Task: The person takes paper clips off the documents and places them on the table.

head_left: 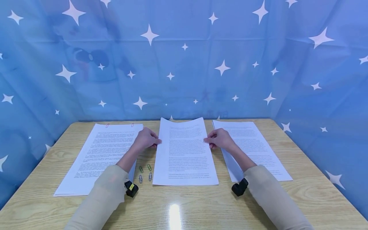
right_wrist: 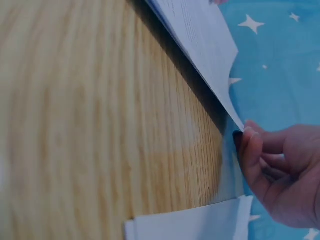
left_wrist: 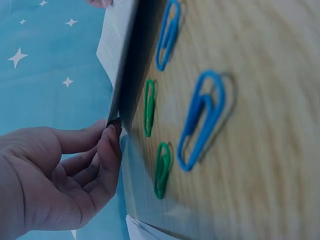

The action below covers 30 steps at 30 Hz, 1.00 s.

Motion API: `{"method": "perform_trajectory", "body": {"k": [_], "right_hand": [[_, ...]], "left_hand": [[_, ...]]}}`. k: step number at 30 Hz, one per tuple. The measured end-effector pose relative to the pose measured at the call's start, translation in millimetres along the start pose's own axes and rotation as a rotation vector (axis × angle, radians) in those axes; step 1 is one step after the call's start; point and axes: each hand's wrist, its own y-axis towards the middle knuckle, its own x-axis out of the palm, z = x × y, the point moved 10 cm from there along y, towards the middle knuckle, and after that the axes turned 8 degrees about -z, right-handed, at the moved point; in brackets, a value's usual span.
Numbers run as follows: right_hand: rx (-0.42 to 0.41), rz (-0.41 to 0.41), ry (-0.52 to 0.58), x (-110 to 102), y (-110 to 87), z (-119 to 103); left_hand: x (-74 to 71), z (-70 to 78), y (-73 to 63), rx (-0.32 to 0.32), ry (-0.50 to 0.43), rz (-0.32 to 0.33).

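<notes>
Between the two hands is a printed stack of paper (head_left: 184, 156), its far edge bowed and raised off the table. My left hand (head_left: 146, 139) pinches its left edge between thumb and fingers; the left wrist view shows the same left hand (left_wrist: 65, 175) gripping that edge from the side. On the opposite edge, my right hand (head_left: 221, 139) pinches the paper likewise, and the right wrist view shows the right hand (right_wrist: 290, 170) at the sheet's corner. Just left of the stack lie two green paper clips (head_left: 149, 167) and two blue paper clips (head_left: 150, 176).
A left paper stack (head_left: 109, 153) carries two red paper clips (head_left: 107, 125) on its far edge. Another printed stack (head_left: 253, 143) lies at the right, partly under the right forearm. Behind the wooden table (head_left: 201, 207) hangs a blue star-patterned curtain (head_left: 184, 80).
</notes>
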Motion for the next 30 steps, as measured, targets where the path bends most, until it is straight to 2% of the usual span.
{"method": "perform_trajectory", "body": {"k": [9,16,24,30], "right_hand": [[0.037,-0.037,0.01,4.2,-3.5,-0.1],[0.031,-0.013,-0.028,2.4,-5.0,-2.0],[0.019,0.024,-0.053,0.4,-6.7,-4.0],[0.003,0.056,-0.051,-1.0,-8.9,-9.3]], "left_hand": [[1.7,-4.6,1.5,-0.002,-0.036,-0.043],[1.3,-6.3,1.4,-0.011,-0.068,-0.046],[-3.5,-4.6,-2.5,0.02,-0.037,-0.058],[-7.4,-3.6,-11.4,0.057,-0.104,-0.07]]}}
